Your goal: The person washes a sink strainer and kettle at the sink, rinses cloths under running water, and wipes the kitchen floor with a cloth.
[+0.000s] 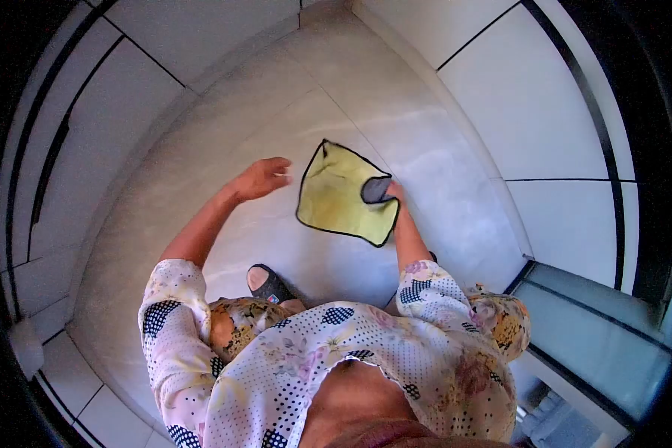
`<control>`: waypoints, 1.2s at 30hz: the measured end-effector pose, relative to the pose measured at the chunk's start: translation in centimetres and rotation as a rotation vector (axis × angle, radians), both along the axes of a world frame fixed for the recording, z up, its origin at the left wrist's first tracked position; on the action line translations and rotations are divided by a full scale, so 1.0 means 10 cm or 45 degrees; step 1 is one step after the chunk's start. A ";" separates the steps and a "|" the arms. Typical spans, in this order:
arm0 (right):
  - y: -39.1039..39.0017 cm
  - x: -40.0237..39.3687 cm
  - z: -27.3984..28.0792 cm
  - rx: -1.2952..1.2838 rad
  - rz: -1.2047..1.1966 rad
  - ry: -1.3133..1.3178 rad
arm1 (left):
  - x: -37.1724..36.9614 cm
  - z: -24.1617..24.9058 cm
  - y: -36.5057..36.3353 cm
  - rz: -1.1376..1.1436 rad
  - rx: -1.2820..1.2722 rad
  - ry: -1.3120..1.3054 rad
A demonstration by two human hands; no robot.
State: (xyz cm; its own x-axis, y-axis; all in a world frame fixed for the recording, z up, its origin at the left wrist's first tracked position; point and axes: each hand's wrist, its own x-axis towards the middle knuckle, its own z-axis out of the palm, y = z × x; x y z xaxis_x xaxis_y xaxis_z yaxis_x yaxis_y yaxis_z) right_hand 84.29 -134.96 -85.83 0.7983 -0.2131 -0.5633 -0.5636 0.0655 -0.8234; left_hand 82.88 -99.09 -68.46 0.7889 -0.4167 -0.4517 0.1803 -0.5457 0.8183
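Observation:
A yellow cloth (343, 190) with a black edge hangs spread out in front of my body, above the floor. My right hand (394, 193) grips it at its right side, where a folded corner shows a grey underside. To the left of the cloth, my left hand (263, 178) is held in the air with its fingers apart. It holds nothing, and a small gap separates it from the cloth.
Pale tiled floor (306, 67) lies below, with white cabinet fronts (537, 97) on the right and more panels (119, 127) on the left. A sandalled foot (269, 284) is below my left hand. A glass-fronted unit (590, 321) stands at the lower right.

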 end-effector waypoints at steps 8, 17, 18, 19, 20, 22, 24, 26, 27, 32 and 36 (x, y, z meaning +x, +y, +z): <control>0.21 0.21 0.74 -0.830 0.126 -0.720 | -0.14 -0.42 0.34 0.168 0.225 0.240; 0.69 -0.45 0.43 -1.514 0.788 -0.646 | -0.23 -0.75 0.43 -0.082 0.431 -0.068; 0.56 -0.41 0.33 -1.301 0.844 -0.639 | -0.24 -0.67 0.42 -0.068 0.437 -0.018; 0.41 -0.37 0.23 -1.090 0.896 -0.630 | -0.27 -0.64 0.42 -0.050 0.440 0.030; 0.28 -0.31 0.35 -0.652 0.861 -0.476 | -0.32 -0.70 0.47 -0.075 0.432 0.023; 0.02 -0.18 0.65 -0.084 0.773 -0.227 | -0.36 -0.87 0.64 -0.122 0.420 0.000; -0.32 -0.03 0.73 -0.506 1.026 -0.059 | -0.34 -1.03 0.77 -0.194 0.511 -0.120; -0.39 0.03 0.98 -1.244 1.141 -0.082 | -0.33 -1.12 0.84 -0.226 0.575 -0.157; -0.41 0.02 1.09 -1.615 1.178 -0.082 | -0.31 -1.10 0.85 -0.226 0.594 -0.131; 0.29 -0.31 0.53 -1.303 0.698 -0.474 | -0.33 -1.31 0.98 -0.349 0.703 -0.240; 0.61 -0.99 0.06 -1.714 0.879 -0.435 | -0.48 -1.31 0.83 -0.310 0.596 -0.183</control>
State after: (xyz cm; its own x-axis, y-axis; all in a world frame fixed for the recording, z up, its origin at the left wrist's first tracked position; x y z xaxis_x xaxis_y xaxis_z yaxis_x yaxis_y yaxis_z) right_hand 74.41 -128.88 -85.25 0.9976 0.0556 -0.0415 0.0488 -0.9874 -0.1503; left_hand 78.06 -90.80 -81.54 0.7623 -0.3752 -0.5274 -0.0925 -0.8696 0.4849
